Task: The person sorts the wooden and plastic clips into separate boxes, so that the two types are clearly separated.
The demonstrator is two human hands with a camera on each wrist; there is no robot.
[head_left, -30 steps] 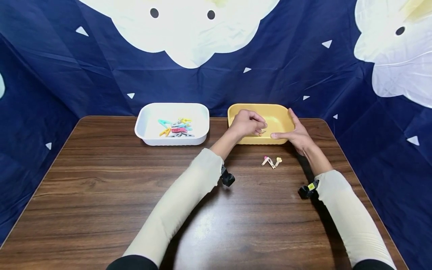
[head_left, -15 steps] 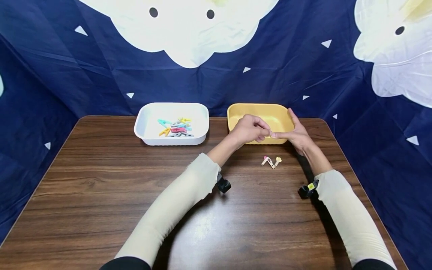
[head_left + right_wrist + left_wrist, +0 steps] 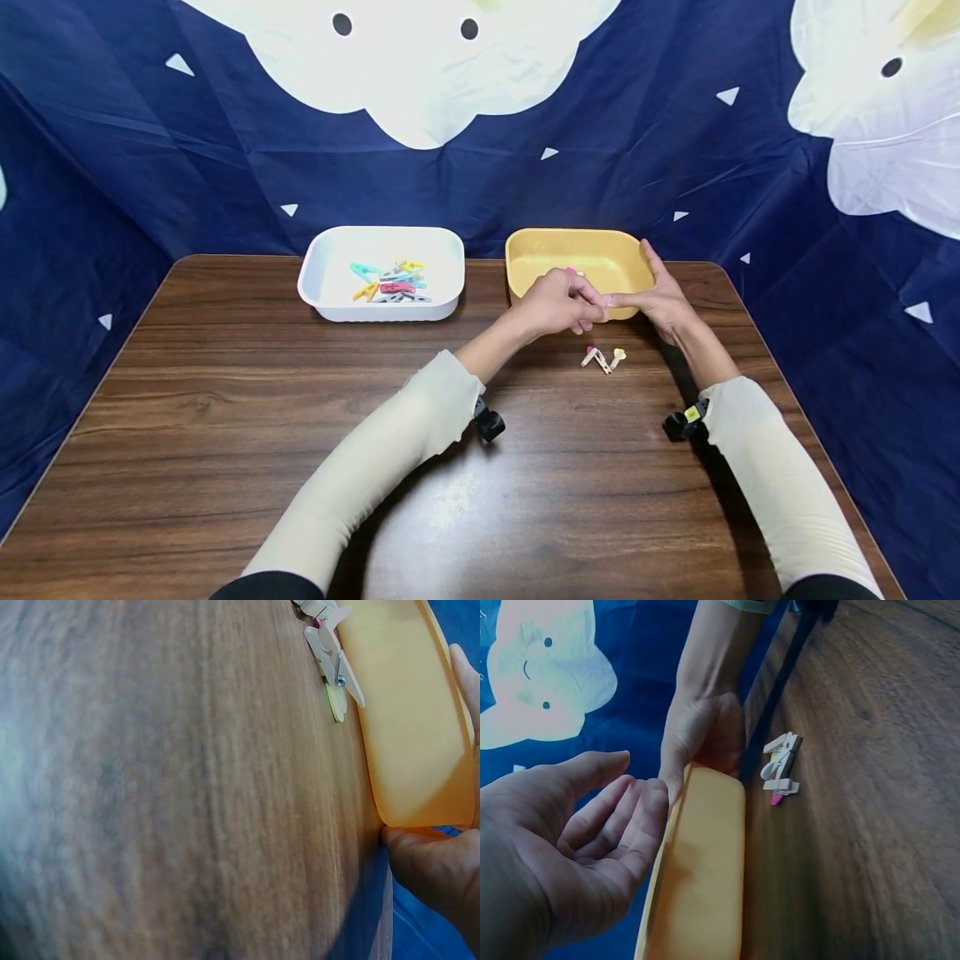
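Observation:
My left hand (image 3: 564, 302) is over the front rim of the yellow tub (image 3: 626, 267). In the left wrist view its fingers are loosely bent and the thumb stands apart, with nothing between them. My right hand (image 3: 662, 302) grips the tub's right end, thumb along the front rim and fingers along the side. A pink bit (image 3: 572, 271) shows inside the tub, just behind the left hand, which hides the rest. In front of the tub lie small wooden clothespins (image 3: 600, 360), with pink and yellow decorations; they are close to its front wall in the right wrist view (image 3: 330, 656).
To the left stands a white tub (image 3: 322, 283) holding several coloured plastic clothespins (image 3: 397, 289). Both tubs are near the back edge of the brown wooden table (image 3: 247, 433). Behind it hangs a dark blue cloth (image 3: 480, 192) with white cloud shapes.
My left hand has come out from over the tub's inside toward its front rim, moving right and nearer. The pink bit has come into sight behind it. The right hand stays put.

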